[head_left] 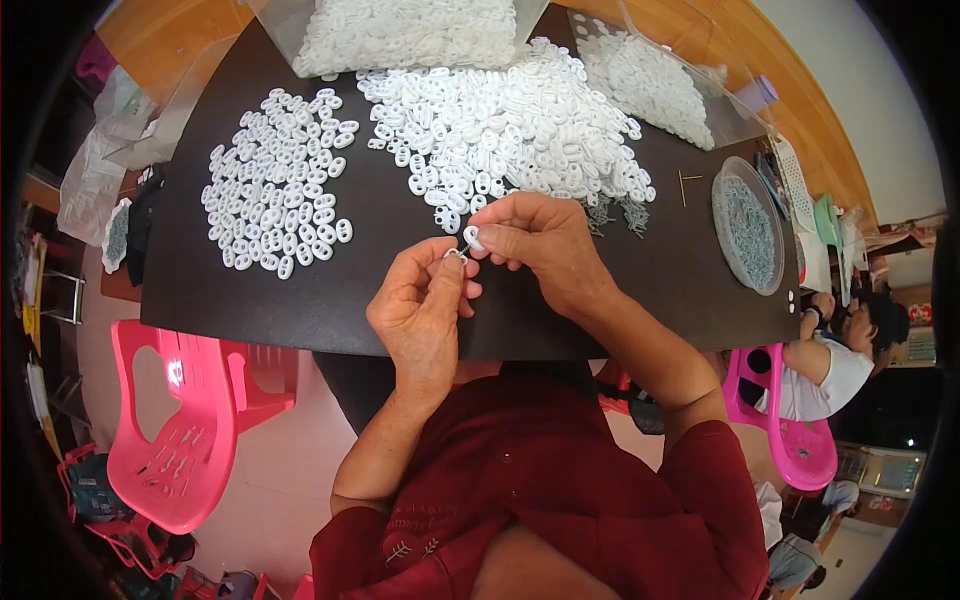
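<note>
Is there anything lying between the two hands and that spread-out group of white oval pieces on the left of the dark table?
Nothing visible does. The left hand and right hand pinch a small white piece over the dark table. Only bare tabletop lies between them and the left group of white pieces.

A small piecework assembly room: my dark worktable (250, 290) carries heaps of white plastic links (500, 120), clear bags (400, 30) of more, and a round tray of metal clips (748, 225). Pink plastic chairs (180, 420) stand about; a co-worker (835, 360) sits alongside.
</note>
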Demonstrator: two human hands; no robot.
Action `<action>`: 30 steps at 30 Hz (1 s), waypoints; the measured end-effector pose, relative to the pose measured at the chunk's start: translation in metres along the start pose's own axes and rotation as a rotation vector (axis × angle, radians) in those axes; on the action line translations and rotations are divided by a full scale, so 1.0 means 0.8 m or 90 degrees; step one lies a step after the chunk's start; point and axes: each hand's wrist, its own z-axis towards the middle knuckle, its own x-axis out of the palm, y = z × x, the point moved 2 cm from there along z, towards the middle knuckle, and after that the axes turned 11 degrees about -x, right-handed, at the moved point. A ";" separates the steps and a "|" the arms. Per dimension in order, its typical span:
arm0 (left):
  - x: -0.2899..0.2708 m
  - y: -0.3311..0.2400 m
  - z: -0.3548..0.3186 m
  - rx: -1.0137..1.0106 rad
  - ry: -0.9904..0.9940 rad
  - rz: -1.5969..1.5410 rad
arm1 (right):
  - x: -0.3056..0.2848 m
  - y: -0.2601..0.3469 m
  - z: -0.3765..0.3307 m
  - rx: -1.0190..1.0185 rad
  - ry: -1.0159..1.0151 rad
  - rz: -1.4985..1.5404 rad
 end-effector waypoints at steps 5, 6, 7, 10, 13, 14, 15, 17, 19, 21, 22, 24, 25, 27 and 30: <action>0.000 0.001 0.000 0.001 -0.005 0.016 | 0.003 0.000 -0.002 -0.031 -0.001 0.006; 0.000 0.001 0.000 0.001 -0.006 0.016 | 0.004 0.002 -0.002 -0.047 -0.002 -0.014; 0.000 0.002 -0.001 -0.001 -0.007 0.016 | 0.006 0.004 -0.002 -0.046 -0.001 -0.014; -0.001 0.003 -0.001 0.000 -0.009 0.014 | 0.008 0.006 -0.003 -0.051 -0.010 -0.041; 0.000 0.002 -0.001 0.008 -0.011 0.021 | 0.007 0.001 -0.004 -0.086 -0.002 -0.028; -0.001 0.002 -0.002 0.011 -0.012 0.029 | 0.008 0.000 -0.005 -0.085 -0.005 -0.026; -0.001 0.002 -0.002 0.011 -0.012 0.030 | 0.008 0.000 -0.006 -0.085 -0.008 -0.024; -0.002 0.003 -0.002 0.004 -0.021 0.022 | 0.011 0.003 -0.007 -0.095 -0.007 -0.037; -0.002 0.002 -0.002 0.008 -0.021 0.028 | 0.012 0.005 -0.009 -0.105 -0.008 -0.052; -0.002 0.002 -0.002 0.011 -0.023 0.035 | 0.012 0.003 -0.011 -0.126 -0.021 -0.119; -0.002 0.002 -0.002 0.012 -0.025 0.038 | 0.013 0.003 -0.012 -0.126 -0.020 -0.118; -0.001 0.002 -0.002 0.012 -0.026 0.042 | 0.015 0.005 -0.014 -0.139 -0.022 -0.145; 0.000 0.001 -0.003 0.012 -0.022 0.037 | 0.016 0.003 -0.014 -0.139 -0.022 -0.145; 0.001 0.000 -0.002 0.012 -0.017 0.033 | 0.016 -0.002 -0.014 -0.190 -0.026 -0.170; 0.002 0.001 -0.001 0.018 -0.008 0.022 | 0.015 -0.004 -0.017 -0.210 -0.038 -0.216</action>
